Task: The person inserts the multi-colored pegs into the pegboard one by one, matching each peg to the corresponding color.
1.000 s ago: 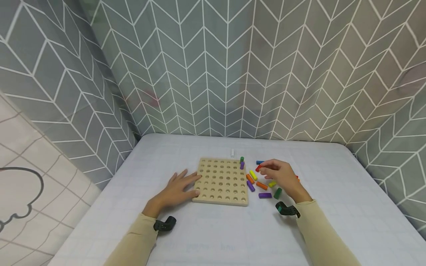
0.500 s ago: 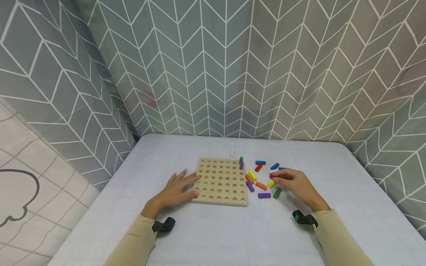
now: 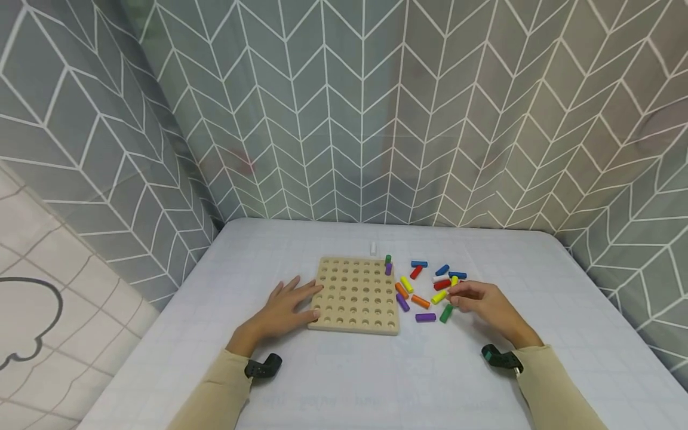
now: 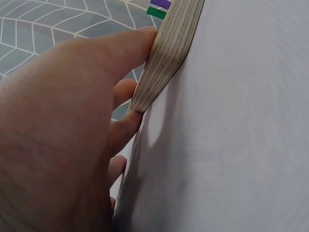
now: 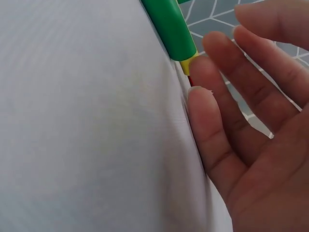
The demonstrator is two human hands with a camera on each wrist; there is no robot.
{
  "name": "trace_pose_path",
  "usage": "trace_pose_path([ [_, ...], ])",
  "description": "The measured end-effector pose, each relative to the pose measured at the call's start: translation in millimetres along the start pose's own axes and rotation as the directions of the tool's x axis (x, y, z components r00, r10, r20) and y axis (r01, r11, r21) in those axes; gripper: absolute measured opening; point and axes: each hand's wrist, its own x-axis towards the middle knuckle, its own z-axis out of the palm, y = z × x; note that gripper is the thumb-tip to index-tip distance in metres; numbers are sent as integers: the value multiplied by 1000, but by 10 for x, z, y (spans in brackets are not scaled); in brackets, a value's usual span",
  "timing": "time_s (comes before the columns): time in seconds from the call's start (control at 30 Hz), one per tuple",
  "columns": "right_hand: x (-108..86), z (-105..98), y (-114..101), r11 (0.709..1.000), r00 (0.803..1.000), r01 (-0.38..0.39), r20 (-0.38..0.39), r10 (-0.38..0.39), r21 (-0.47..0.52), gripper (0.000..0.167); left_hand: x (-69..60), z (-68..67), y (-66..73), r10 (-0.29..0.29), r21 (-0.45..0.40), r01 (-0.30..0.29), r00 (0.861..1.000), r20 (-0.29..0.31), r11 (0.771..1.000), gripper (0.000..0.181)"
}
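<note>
In the head view, my left hand (image 3: 283, 310) lies with spread fingers at the left edge of a wooden pegboard (image 3: 355, 295) with rows of holes. Its thumb and fingertips touch the board's side in the left wrist view. A green peg (image 3: 388, 259) and a purple peg (image 3: 389, 269) stand in the board's far right corner. My right hand (image 3: 486, 304) hovers low over the loose pegs, fingers slightly bent and apart from the thumb. Its fingertips are beside a yellow peg (image 3: 454, 280) and a green peg (image 5: 176, 34); no peg shows in its grasp.
Loose pegs lie right of the board, among them a red peg (image 3: 442, 285), an orange peg (image 3: 421, 301), a purple peg (image 3: 426, 318) and a blue peg (image 3: 419, 264). A white peg (image 3: 373, 248) lies behind the board on the white tabletop (image 3: 344, 376). Patterned walls surround it.
My right hand has moved right and slightly toward me, uncovering red, blue, white and yellow pegs. The left hand stays at the board's edge.
</note>
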Motion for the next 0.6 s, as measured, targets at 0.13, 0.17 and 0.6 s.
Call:
trace_pose_path([
  [0.13,3,7,23,999,999,27,37,-26,-43,28,-25,4,21,0,-8,0,1000,3,1000,68],
  [0.17,7,9,27,998,998,39,49,-37,-55,26,-28,2,27,1,-8,-1,1000,0,1000,68],
  [0.6,33,18,40,987,989,44,147,-22,-152,18,-34,-23,69,4,-9,-4,1000,-12,1000,66],
])
